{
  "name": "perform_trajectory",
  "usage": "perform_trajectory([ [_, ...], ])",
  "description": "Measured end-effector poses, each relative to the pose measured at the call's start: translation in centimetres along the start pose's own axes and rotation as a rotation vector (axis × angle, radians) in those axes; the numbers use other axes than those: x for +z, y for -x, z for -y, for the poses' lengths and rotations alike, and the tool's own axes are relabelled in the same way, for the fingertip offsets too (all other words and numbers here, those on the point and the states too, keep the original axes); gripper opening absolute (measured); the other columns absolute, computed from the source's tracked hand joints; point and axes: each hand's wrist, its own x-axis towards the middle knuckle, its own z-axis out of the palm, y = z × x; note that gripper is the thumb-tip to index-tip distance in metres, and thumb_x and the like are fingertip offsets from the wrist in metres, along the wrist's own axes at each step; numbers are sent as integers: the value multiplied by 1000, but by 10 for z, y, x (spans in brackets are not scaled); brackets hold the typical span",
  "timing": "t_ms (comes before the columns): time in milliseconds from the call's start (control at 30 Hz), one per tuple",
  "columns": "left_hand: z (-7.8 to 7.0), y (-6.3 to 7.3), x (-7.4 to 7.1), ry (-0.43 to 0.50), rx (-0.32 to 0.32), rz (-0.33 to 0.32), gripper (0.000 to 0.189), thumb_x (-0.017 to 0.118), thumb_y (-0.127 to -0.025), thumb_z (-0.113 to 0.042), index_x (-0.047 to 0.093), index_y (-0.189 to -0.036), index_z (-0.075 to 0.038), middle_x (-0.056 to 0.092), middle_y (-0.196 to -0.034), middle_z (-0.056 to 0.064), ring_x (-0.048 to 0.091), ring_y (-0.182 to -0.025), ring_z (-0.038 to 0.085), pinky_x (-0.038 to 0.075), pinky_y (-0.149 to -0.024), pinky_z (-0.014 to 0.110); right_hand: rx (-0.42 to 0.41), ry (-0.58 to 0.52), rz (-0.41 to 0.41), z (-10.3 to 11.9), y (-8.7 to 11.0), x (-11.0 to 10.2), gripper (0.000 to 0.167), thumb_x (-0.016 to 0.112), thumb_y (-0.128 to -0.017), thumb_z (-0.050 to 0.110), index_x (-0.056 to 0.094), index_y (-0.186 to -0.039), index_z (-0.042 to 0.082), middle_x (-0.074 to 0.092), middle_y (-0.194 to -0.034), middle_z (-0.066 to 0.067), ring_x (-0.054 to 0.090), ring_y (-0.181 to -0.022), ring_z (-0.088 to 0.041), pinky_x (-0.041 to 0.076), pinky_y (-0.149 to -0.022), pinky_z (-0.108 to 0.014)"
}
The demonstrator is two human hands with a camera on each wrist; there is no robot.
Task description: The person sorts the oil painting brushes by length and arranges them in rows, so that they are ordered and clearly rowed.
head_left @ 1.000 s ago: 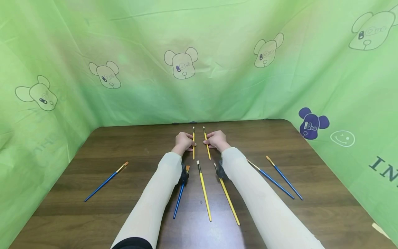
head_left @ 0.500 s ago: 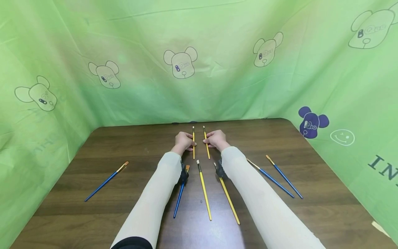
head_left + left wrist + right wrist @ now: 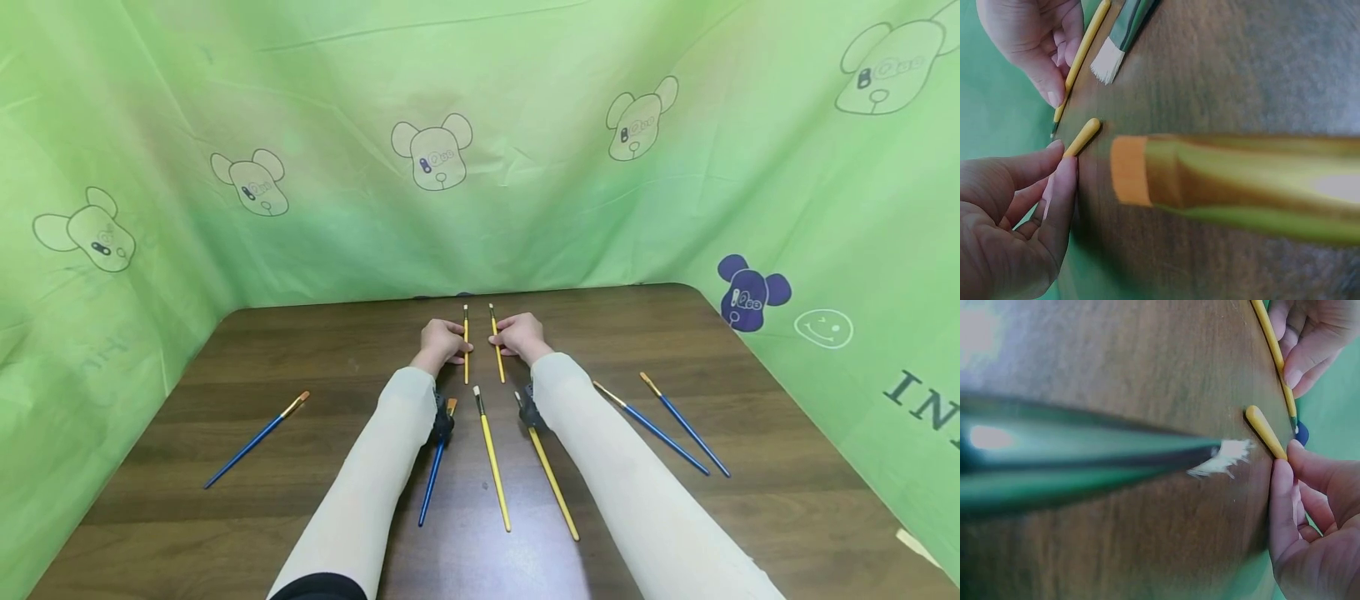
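Observation:
At the far side of the table, two slim yellow paintbrushes lie side by side, bristles toward the backdrop. My left hand pinches the left yellow paintbrush between thumb and fingers; its rounded handle end pokes out of the grip in the left wrist view. The right yellow paintbrush is pinched by my right hand, its handle end resting close on the wood in the right wrist view. Each hand's fingers cover the middle of its brush.
Between the forearms lie a blue paintbrush and two yellow ones, a middle yellow brush and a nearer yellow brush. One blue brush lies left, two blue brushes right. A green curtain borders the table.
Both hands keep their hold on the two yellow brushes with no clear movement. The head view has shifted very slightly.

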Motion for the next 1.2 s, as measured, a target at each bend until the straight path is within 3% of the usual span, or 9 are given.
perform_trajectory([
  [300,2,1,0,23,-4,-3,38,77,-77,9,71,-113,-2,66,-95,15,67,-65,17,57,-51,27,-1,-4,-1,-2,0,2,35,76,-82,1,68,-116,0,66,-106,-17,61,-65,-11,55,-55,-21],
  [700,1,-1,-2,-3,-1,23,40,78,-76,8,70,-114,-1,63,-104,17,67,-66,18,57,-51,29,-19,21,-10,0,1,4,34,77,-81,0,68,-115,-1,66,-107,-18,57,-57,-9,53,-51,-19],
  [967,-2,7,-12,18,26,94,38,76,-80,5,68,-117,0,69,-102,14,69,-77,21,58,-54,30,-39,-34,67,1,6,-6,38,73,-86,2,63,-122,-2,66,-109,-19,63,-74,-14,57,-59,-23],
  [1200,-1,19,-31,35,120,195,39,73,-85,-1,65,-122,0,64,-115,16,64,-94,24,59,-62,31,-41,-88,162,6,13,-21,43,70,-90,7,57,-129,-3,65,-114,-22,65,-96,-25,58,-69,-29],
])
